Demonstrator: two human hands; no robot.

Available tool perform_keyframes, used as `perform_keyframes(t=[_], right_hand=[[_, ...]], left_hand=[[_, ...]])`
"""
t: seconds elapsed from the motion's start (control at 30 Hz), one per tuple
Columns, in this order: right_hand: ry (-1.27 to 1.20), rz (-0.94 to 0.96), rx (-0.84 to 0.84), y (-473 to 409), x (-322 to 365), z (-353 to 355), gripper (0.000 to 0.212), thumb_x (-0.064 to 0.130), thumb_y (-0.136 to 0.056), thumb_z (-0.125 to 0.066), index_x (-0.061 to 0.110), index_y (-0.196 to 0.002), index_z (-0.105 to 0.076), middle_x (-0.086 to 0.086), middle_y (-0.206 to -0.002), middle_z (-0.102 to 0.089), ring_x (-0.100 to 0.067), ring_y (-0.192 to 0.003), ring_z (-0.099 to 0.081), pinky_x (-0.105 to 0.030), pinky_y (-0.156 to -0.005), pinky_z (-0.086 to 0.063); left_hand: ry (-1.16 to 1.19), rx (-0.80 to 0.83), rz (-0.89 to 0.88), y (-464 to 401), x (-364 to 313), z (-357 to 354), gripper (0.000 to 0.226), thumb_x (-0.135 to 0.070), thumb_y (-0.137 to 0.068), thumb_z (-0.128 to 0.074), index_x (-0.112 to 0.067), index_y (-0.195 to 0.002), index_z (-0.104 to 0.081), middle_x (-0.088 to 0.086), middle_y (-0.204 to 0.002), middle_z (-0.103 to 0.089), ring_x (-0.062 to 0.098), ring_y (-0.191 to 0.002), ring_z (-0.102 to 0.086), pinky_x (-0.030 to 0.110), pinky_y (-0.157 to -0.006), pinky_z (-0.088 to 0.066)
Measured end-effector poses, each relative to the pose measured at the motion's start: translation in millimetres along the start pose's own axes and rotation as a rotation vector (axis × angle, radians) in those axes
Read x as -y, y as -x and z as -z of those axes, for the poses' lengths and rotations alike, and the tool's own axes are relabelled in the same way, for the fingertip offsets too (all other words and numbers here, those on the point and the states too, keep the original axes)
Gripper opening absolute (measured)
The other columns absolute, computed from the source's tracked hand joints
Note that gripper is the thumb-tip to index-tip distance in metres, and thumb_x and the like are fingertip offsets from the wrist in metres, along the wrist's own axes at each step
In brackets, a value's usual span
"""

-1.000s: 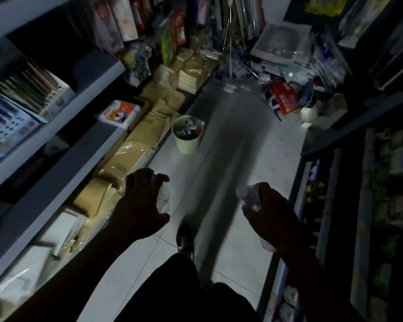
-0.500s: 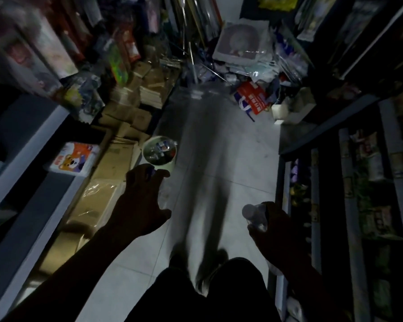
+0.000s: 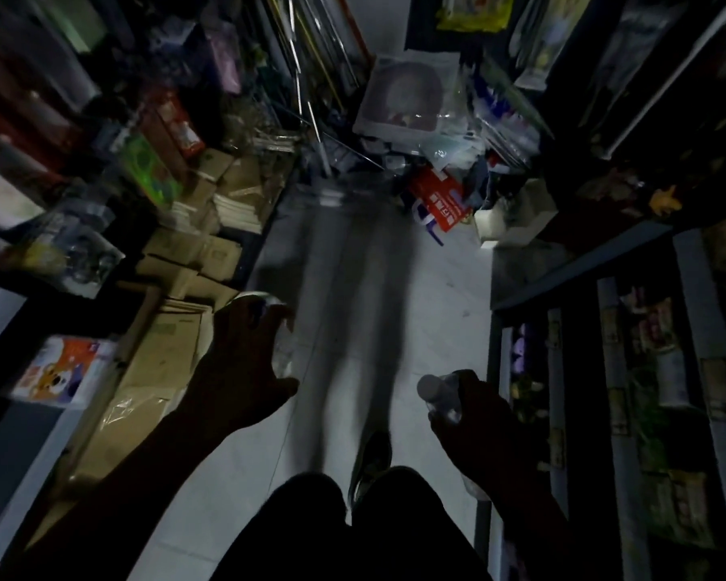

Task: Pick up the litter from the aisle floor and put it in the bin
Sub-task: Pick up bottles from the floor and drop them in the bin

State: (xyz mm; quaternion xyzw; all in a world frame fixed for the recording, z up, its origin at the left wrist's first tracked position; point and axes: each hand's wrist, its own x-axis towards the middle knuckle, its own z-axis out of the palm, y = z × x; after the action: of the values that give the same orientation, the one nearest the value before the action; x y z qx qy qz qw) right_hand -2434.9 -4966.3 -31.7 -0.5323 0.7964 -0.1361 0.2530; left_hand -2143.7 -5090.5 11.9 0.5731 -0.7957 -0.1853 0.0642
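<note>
nearby, cardboard stacks (image 3: 172, 358) beside left hand (image 3: 244, 371), bottle (image 3: 439, 396) gripped right

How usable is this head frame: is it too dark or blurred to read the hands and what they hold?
Head view: underexposed, so both arms read as near silhouettes. The left hand hides most of a clear plastic item, its grip unclear. The right hand grips a clear bottle, just legible. Two long soft shadows streak the pale floor. Shelf goods at the edges are motion-smeared and bowed by the wide lens.
</note>
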Motion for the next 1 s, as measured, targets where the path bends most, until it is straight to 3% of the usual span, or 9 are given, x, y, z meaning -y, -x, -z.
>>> perform_keyframes(t=[0.1,0.23,0.33,0.47,0.67,0.83,1.0], right_hand=[[0.041,0.089,0.071,-51,6,9,0.038,0.046,-0.079,-0.072,0.032,-0.107,-0.050,0.010,-0.096,-0.059,-0.016,-0.090,-0.061,-0.037,-0.076,-0.053],[0.055,0.175,0.164,-110,33,8,0.045,0.046,-0.080,-0.074,0.028,-0.115,-0.052,0.006,-0.096,-0.060,-0.018,-0.090,-0.061,-0.036,-0.077,-0.052],[0.083,0.247,0.258,-145,66,-3,0.046,0.041,-0.082,-0.074,0.027,-0.119,-0.052,0.007,-0.102,-0.061,-0.016,-0.095,-0.061,-0.033,-0.079,-0.051],[0.089,0.387,0.349,-185,115,-28,0.044,0.039,-0.079,-0.078,0.026,-0.112,-0.054,0.014,-0.090,-0.057,-0.007,-0.082,-0.057,-0.024,-0.071,-0.044],[0.174,0.441,0.476,-237,196,-57,0.059,0.042,-0.084,-0.073,0.018,-0.131,-0.050,0.003,-0.112,-0.064,-0.016,-0.104,-0.063,-0.038,-0.089,-0.053],[0.219,0.457,0.546,-274,246,-75,0.058,0.038,-0.079,-0.076,0.024,-0.128,-0.047,0.008,-0.109,-0.062,-0.010,-0.096,-0.061,-0.034,-0.086,-0.054],[0.261,0.470,0.566,-305,274,-101,0.058,0.035,-0.076,-0.075,0.023,-0.124,-0.044,0.008,-0.100,-0.059,-0.008,-0.086,-0.057,-0.028,-0.071,-0.048]], left_hand=[[0.028,-0.045,0.074,-19,3,-3,0.095,-0.036,-0.055,-0.091,-0.023,-0.138,-0.046,0.010,-0.142,-0.033,0.036,-0.132,-0.030,0.048,-0.086,-0.050],[0.002,-0.075,0.198,-27,23,-4,0.098,-0.042,-0.056,-0.089,-0.021,-0.141,-0.044,0.012,-0.143,-0.032,0.034,-0.133,-0.028,0.046,-0.095,-0.044],[0.014,-0.108,0.302,-29,49,-1,0.097,-0.045,-0.056,-0.086,-0.025,-0.140,-0.042,0.009,-0.142,-0.031,0.031,-0.132,-0.027,0.041,-0.093,-0.042],[0.047,-0.148,0.464,-32,90,-1,0.098,-0.052,-0.051,-0.080,-0.033,-0.137,-0.039,0.004,-0.141,-0.029,0.027,-0.130,-0.027,0.033,-0.086,-0.040],[0.113,-0.190,0.548,-58,149,1,0.100,-0.048,-0.049,-0.083,-0.031,-0.139,-0.041,0.007,-0.139,-0.031,0.031,-0.128,-0.031,0.035,-0.084,-0.042],[0.152,-0.212,0.568,-89,185,1,0.101,-0.046,-0.049,-0.087,-0.028,-0.137,-0.043,0.009,-0.139,-0.032,0.034,-0.127,-0.031,0.038,-0.084,-0.047],[0.173,-0.204,0.597,-114,215,-6,0.108,-0.046,-0.049,-0.088,-0.029,-0.142,-0.035,0.007,-0.140,-0.031,0.033,-0.129,-0.030,0.040,-0.089,-0.047]])
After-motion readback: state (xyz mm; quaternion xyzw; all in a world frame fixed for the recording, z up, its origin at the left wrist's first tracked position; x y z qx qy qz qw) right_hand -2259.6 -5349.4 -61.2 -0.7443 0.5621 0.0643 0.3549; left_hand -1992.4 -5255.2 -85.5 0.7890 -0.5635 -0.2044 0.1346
